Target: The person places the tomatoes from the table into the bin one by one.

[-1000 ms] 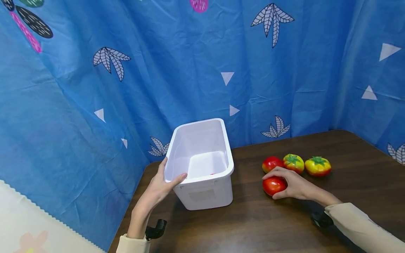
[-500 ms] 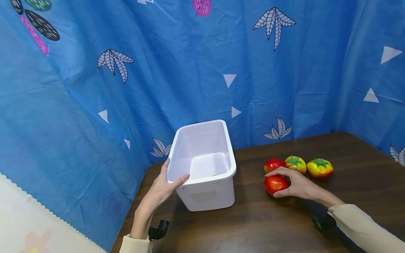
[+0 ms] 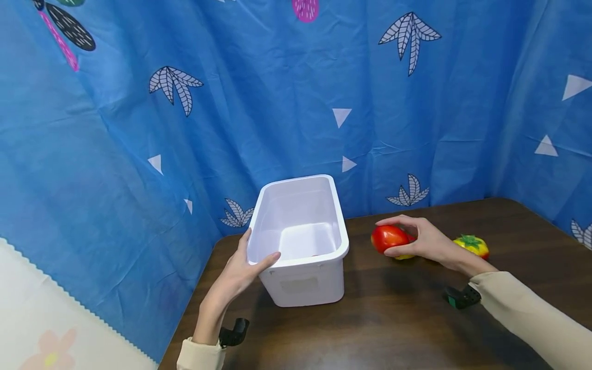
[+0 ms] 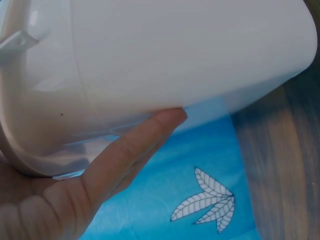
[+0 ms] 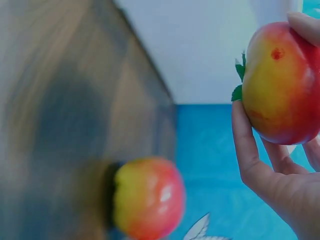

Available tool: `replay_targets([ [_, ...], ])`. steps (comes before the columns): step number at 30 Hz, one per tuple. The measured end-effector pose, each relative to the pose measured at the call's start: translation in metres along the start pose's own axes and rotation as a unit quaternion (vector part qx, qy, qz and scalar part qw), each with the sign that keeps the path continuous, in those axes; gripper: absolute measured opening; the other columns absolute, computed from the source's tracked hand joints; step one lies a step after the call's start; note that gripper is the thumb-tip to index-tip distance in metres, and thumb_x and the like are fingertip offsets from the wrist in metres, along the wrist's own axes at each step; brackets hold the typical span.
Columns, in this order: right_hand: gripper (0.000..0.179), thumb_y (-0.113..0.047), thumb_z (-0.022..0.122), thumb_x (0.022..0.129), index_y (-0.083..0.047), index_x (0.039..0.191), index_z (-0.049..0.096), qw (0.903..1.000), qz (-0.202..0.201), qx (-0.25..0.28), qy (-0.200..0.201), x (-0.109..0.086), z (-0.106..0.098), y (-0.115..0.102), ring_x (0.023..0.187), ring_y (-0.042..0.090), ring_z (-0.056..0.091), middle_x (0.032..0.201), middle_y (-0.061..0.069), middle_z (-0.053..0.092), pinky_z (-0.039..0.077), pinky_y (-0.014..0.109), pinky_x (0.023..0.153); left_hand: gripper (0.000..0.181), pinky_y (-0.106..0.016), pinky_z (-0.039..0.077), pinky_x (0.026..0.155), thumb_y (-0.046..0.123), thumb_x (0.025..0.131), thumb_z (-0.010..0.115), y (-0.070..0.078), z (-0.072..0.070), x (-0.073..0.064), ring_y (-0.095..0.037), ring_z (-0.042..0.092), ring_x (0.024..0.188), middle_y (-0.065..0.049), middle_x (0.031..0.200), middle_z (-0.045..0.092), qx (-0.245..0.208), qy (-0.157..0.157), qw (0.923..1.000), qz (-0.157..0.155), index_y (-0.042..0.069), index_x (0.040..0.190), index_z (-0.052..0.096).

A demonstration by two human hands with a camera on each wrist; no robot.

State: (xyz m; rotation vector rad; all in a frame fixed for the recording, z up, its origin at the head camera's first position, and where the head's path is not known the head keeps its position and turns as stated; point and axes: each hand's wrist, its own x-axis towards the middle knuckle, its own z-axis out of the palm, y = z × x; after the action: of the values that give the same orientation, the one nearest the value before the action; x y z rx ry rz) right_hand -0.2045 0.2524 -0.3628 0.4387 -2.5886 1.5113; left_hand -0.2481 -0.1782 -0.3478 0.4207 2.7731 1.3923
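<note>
In the head view my right hand (image 3: 423, 239) holds a red and yellow tomato (image 3: 387, 238) above the table, thumb and fingers on opposite sides. Green leaves show on this tomato (image 5: 285, 85) in the right wrist view. My left hand (image 3: 240, 270) grips the near left corner of a white plastic tub (image 3: 300, 282), its thumb over the rim. Along the tub's outer wall (image 4: 165, 55) lie fingers (image 4: 135, 150) in the left wrist view. A small bit of red shows inside the tub, mostly hidden by the near wall.
A yellow and red tomato (image 3: 472, 245) with a green top sits on the brown table (image 3: 370, 329) at the right. Other tomatoes are partly hidden behind my right hand. A blue patterned curtain (image 3: 296, 128) hangs behind the table.
My right hand has lifted the tomato off the table, moving it up and slightly left. My left hand keeps its place on the tub. The head view has shifted a little.
</note>
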Motion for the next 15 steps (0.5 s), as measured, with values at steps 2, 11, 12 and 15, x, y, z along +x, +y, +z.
replay_targets([
  [2,0.065,-0.021,0.086,0.087,-0.009,0.145,0.060,0.9999,0.003,0.015,-0.001,0.006,-0.001,-0.011,0.125,0.040,0.054,0.146,0.022,0.055,0.058,0.044,0.090,0.112,-0.062,0.051,0.104,0.055,0.089,0.078,0.000,0.000,0.001,-0.042,0.052,0.135,-0.023,0.160,0.038,-0.003,0.000,1.0000,0.005,0.015,0.168,0.008],
  [11,0.069,-0.025,0.087,0.086,-0.015,0.148,0.058,0.9986,-0.017,0.048,0.010,0.036,0.000,-0.058,0.132,0.039,0.051,0.150,0.015,0.053,0.059,0.047,0.092,0.112,-0.060,0.051,0.104,0.055,0.089,0.078,0.001,0.001,0.000,-0.042,0.052,0.134,-0.023,0.160,0.039,-0.003,0.002,1.0000,0.001,0.015,0.168,0.008],
  [12,0.069,-0.023,0.087,0.086,-0.014,0.148,0.058,0.9983,-0.023,0.053,0.009,0.041,0.001,-0.063,0.133,0.039,0.049,0.151,0.014,0.052,0.059,0.047,0.093,0.112,-0.061,0.051,0.104,0.055,0.089,0.078,0.001,0.001,0.000,-0.042,0.052,0.134,-0.023,0.160,0.039,-0.003,0.001,1.0000,0.000,0.015,0.168,0.008],
  [15,0.070,-0.019,0.087,0.085,-0.012,0.148,0.057,0.9972,-0.037,0.065,0.002,0.056,0.004,-0.079,0.134,0.038,0.048,0.151,0.013,0.051,0.059,0.047,0.094,0.112,-0.062,0.050,0.105,0.054,0.089,0.078,0.001,0.001,0.000,-0.043,0.051,0.135,-0.023,0.160,0.038,-0.003,0.001,1.0000,0.003,0.014,0.168,0.008],
])
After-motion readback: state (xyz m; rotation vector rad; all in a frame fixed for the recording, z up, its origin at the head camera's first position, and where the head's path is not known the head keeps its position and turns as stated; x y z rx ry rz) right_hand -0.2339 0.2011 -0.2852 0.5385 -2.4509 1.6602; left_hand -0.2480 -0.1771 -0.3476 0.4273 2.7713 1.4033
